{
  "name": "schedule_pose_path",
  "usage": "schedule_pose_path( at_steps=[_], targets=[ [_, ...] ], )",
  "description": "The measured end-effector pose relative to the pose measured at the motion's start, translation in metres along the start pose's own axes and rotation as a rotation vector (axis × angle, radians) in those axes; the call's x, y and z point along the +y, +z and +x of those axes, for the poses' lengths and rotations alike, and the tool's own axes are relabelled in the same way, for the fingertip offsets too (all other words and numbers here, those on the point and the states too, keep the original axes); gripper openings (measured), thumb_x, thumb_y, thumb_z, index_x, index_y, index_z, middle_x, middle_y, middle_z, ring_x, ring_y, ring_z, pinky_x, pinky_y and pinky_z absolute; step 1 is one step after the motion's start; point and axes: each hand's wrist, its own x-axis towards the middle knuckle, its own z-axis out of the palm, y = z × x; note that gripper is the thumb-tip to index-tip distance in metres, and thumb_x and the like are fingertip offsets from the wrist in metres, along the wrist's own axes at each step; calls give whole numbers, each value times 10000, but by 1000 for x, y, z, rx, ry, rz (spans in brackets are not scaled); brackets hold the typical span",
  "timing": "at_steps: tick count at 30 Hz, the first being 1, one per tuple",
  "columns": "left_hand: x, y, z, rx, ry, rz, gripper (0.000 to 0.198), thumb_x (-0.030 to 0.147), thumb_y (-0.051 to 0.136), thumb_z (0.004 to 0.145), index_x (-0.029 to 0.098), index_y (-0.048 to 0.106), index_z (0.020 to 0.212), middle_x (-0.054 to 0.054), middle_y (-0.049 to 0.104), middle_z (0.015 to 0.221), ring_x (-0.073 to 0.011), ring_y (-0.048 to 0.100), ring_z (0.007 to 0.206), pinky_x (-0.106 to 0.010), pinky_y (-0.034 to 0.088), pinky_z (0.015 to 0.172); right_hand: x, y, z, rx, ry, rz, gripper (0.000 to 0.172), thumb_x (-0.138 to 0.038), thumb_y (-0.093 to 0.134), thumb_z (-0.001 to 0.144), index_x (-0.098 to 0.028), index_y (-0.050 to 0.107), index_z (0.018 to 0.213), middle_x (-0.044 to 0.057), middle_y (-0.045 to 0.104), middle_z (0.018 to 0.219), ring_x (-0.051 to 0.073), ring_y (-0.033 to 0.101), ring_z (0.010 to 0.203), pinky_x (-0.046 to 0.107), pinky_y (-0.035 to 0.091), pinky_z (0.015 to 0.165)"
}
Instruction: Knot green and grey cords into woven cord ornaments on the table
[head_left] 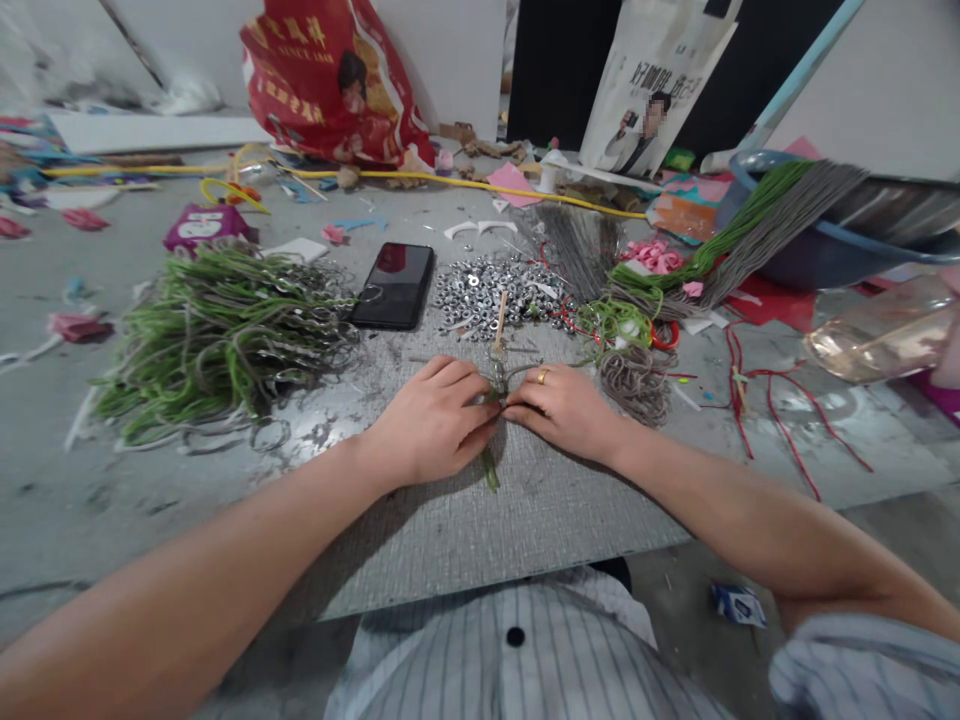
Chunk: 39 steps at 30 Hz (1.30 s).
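My left hand (pixel 441 420) and my right hand (pixel 561 410) meet at the table's middle, fingertips pinched together on thin cord. A short green cord end (pixel 490 470) hangs below my left fingers. A grey cord (pixel 521 368) loops above my right fingers. Just beyond the fingertips is a small metal clasp (pixel 498 374), and a wooden stick (pixel 502 318) stands behind it. The knot or crossing between the fingers is hidden. Behind my hands lies a pile of small silver metal parts (pixel 480 287).
A heap of green and grey cords (pixel 217 350) lies left, beside a black phone (pixel 395 285). To the right are a grey cord coil (pixel 636 385), red cords (pixel 780 400) and a blue basin (pixel 795 240) with long cords over its rim. A red bag (pixel 330 90) stands behind.
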Motion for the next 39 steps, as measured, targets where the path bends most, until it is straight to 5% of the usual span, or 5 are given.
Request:
schedule_pose_path(
  at_steps=[15, 23, 28, 34, 39],
  targets=[
    [-1, 1, 0, -17, -14, 13, 251, 287, 474, 870, 174, 698, 880, -78, 667, 870, -235, 582, 897, -403, 467, 793, 0, 1, 1, 11, 13, -6, 416, -427, 386, 936, -156, 683, 833, 54, 617, 730, 157, 542, 732, 284, 357, 681],
    [0, -7, 0, 234, -56, 91, 194, 180, 520, 818, 181, 652, 675, -57, 682, 831, -224, 576, 857, -396, 459, 764, 30, -32, -2, 147, 162, -2, 262, -315, 445, 912, -178, 669, 914, 70, 674, 886, 182, 593, 814, 300, 417, 729],
    [-1, -9, 0, 282, -84, 115, 164, 175, 540, 794, 192, 640, 666, -51, 684, 814, -222, 573, 844, -411, 456, 767, 54, -49, -7, -25, 263, -178, 188, -224, 489, 867, -174, 670, 876, 78, 680, 885, 200, 594, 812, 310, 389, 703],
    [-1, -8, 1, 282, -61, 121, 137, 170, 557, 794, 183, 648, 693, -49, 682, 790, -220, 581, 825, -394, 467, 752, 49, -48, -5, -264, 301, -382, 134, -243, 554, 831, -163, 657, 800, 78, 675, 828, 211, 581, 757, 318, 329, 651],
    [0, -8, 2, 271, -62, 109, 145, 174, 556, 798, 185, 651, 690, -49, 682, 787, -220, 580, 821, -389, 462, 745, 47, -46, -3, -284, 315, -340, 153, -156, 505, 799, -163, 611, 689, 43, 631, 703, 155, 531, 648, 292, 300, 614]
  ],
)
